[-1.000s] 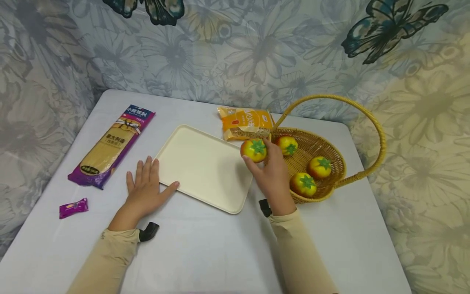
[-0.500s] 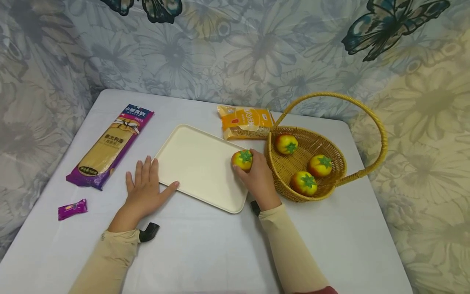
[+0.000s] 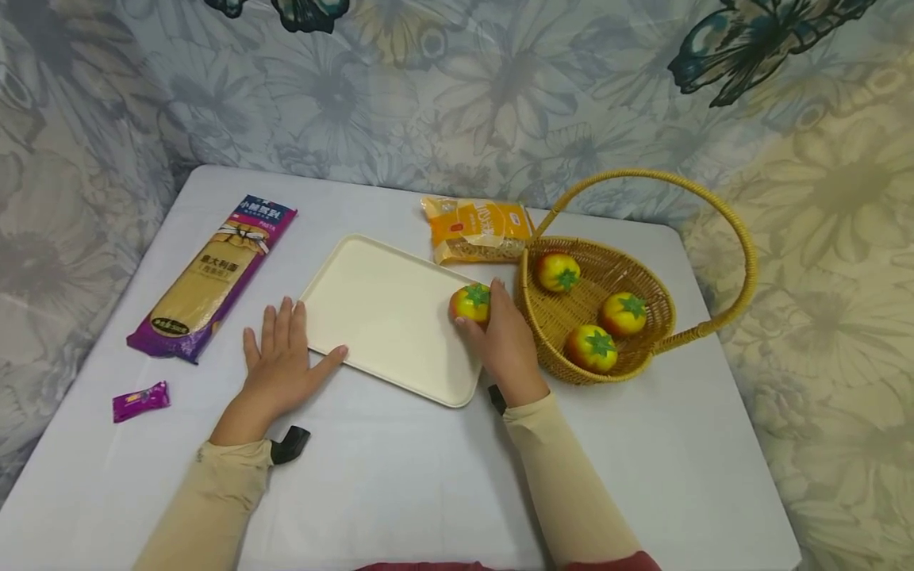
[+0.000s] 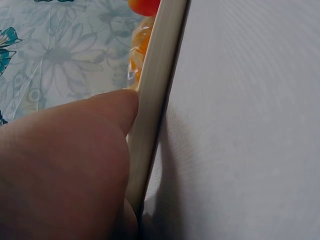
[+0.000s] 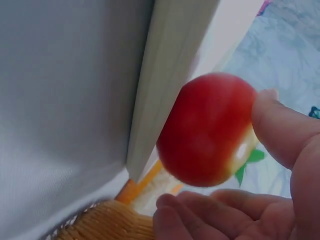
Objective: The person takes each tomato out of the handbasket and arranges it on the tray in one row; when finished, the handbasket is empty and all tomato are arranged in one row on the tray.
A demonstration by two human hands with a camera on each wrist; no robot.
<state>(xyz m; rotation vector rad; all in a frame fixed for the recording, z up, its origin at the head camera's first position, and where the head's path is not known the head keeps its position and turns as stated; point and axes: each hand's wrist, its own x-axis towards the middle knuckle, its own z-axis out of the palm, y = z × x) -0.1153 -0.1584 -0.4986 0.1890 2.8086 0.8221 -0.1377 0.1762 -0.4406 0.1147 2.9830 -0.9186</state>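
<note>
A red-and-yellow persimmon-like fruit (image 3: 470,303) with a green star-shaped cap sits on the right part of the cream tray (image 3: 385,317). My right hand (image 3: 505,345) is around its right side. In the right wrist view the thumb (image 5: 280,125) is at the fruit's edge, while a narrow gap shows between the fruit (image 5: 207,130) and the other fingers (image 5: 215,212). Spread out flat, my left hand (image 3: 282,373) lies at the tray's left corner, its thumb touching the near rim. The left wrist view shows that thumb (image 4: 120,110) against the tray's side (image 4: 155,95).
A wicker basket (image 3: 535,337) with a tall handle holds three similar fruits at the right. Behind the tray lies an orange food bag (image 3: 478,230). A pasta packet (image 3: 214,277) and a small purple wrapped snack (image 3: 140,401) lie at the left.
My right hand has brought the fruit left from beside the basket's rim and down onto the tray. The left hand has stayed in place. The head view has tilted slightly.
</note>
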